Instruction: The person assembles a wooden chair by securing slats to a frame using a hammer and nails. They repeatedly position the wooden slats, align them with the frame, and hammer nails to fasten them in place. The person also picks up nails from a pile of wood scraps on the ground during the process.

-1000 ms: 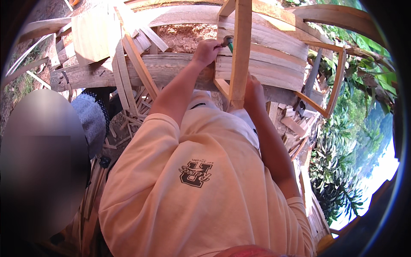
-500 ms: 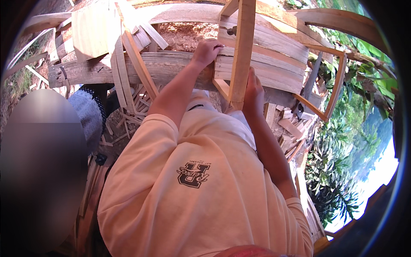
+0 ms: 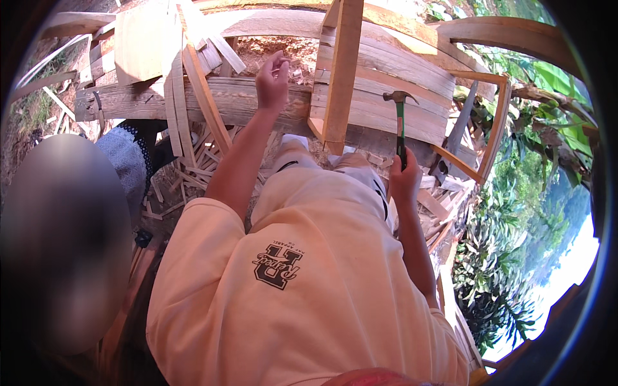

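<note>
My right hand (image 3: 405, 177) is wrapped round the black grip of a claw hammer (image 3: 400, 122) with a green shaft. The hammer's head points up, in front of a panel of pale wooden boards (image 3: 393, 87). An upright wooden strip (image 3: 341, 77) stands against the panel's left part. To the left of it, my left hand (image 3: 273, 83) hovers above a thick weathered beam (image 3: 225, 100), touching neither panel nor strip. Its fingers are curled together; whatever they may pinch is too small to make out.
A light board (image 3: 138, 45) and slanting strips (image 3: 205, 90) lean across the beam at left. A person in a grey patterned garment (image 3: 129, 161) is close on my left. Offcuts (image 3: 193, 170) litter the ground. A handsaw (image 3: 465, 125) and a wooden frame (image 3: 502, 132) are at right.
My left hand has drawn away from the panel's edge, to the left and up. My right hand has come out from behind the upright strip, moving right and down, with the hammer now visible.
</note>
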Demonstrator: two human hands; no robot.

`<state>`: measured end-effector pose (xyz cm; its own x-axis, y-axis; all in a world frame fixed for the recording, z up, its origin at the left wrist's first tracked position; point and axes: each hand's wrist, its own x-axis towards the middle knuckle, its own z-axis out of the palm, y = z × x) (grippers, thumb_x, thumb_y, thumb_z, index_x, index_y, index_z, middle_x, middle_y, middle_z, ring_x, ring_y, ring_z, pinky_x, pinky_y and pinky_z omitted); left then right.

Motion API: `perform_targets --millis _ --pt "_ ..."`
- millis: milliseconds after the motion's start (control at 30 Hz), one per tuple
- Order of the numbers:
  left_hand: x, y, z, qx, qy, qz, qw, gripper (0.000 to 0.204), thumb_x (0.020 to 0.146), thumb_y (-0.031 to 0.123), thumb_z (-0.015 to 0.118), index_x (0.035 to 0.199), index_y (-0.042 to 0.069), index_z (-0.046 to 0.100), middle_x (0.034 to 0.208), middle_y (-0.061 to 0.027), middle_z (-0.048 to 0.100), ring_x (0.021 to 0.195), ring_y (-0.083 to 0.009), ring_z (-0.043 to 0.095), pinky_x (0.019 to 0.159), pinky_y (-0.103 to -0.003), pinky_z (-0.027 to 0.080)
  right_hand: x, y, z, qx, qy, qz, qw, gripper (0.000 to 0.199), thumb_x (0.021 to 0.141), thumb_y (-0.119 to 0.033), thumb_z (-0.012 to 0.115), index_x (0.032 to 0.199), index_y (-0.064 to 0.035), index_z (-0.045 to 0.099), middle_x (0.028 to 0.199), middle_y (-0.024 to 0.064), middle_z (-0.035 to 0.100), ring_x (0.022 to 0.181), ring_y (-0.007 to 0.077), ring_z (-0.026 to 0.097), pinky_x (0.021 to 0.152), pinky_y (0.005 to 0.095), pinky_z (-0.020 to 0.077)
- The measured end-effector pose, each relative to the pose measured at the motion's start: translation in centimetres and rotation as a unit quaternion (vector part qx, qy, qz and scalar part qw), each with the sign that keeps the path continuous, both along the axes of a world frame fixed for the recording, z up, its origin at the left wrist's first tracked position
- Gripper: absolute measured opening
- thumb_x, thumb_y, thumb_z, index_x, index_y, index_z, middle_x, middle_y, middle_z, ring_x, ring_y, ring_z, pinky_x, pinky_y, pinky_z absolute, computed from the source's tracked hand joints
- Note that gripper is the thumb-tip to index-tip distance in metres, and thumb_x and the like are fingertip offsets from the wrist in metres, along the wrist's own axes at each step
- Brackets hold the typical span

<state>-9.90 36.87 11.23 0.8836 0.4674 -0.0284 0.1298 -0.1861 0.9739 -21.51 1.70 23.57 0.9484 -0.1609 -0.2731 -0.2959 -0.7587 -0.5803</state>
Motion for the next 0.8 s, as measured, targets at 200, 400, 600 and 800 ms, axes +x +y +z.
perform_targets --millis 200,400,600,800 --pt "-5.8 -5.9 22.3 0.116 -0.275 0.08 0.951 0.021 0.096 0.011 0.064 0.115 0.001 0.065 0.104 -0.0081 0.068 0.097 -0.0176 0.064 0.09 -0.033 0.049 -1.6 -6.2 -1.5 0.11 0.112 -0.028 0.987 0.024 0.097 -0.01 0.06 0.119 0.0017 0.062 0.078 0.0125 0.068 0.07 0.0226 0.068 0.066 0.0372 0.0516" --pt "-9.6 -21.3 18.6 0.223 -0.261 -0.28 0.896 0.033 0.085 0.011 0.073 0.115 0.004 0.061 0.112 -0.0113 0.063 0.111 -0.0313 0.062 0.098 -0.046 0.051 1.5 -8.4 -0.2 0.178 0.041 0.03 0.983 0.026 0.1 -0.011 0.058 0.122 0.0019 0.056 0.077 0.0114 0.067 0.067 0.0238 0.067 0.063 0.0362 0.0507" --pt "-1.3 -21.9 0.8 0.383 -0.072 -0.199 0.899 0.062 0.092 0.023 0.067 0.145 0.001 0.046 0.149 -0.0152 0.048 0.143 -0.0342 0.041 0.119 -0.046 0.034 4.8 -10.1 2.0 0.101 0.045 0.082 0.99 0.029 0.101 -0.014 0.056 0.125 0.0033 0.057 0.077 0.016 0.064 0.067 0.0284 0.064 0.065 0.0398 0.0484" --pt "0.8 -21.4 -5.1 0.5 0.079 -0.219 0.834 0.077 0.102 0.048 0.05 0.16 0.003 0.028 0.169 -0.012 0.021 0.157 -0.0283 0.019 0.128 -0.044 0.019 7.4 -5.0 0.1 0.166 0.017 0.15 0.974 0.023 0.1 -0.01 0.055 0.118 0.0041 0.059 0.079 0.0225 0.065 0.072 0.0388 0.066 0.066 0.0461 0.0486"
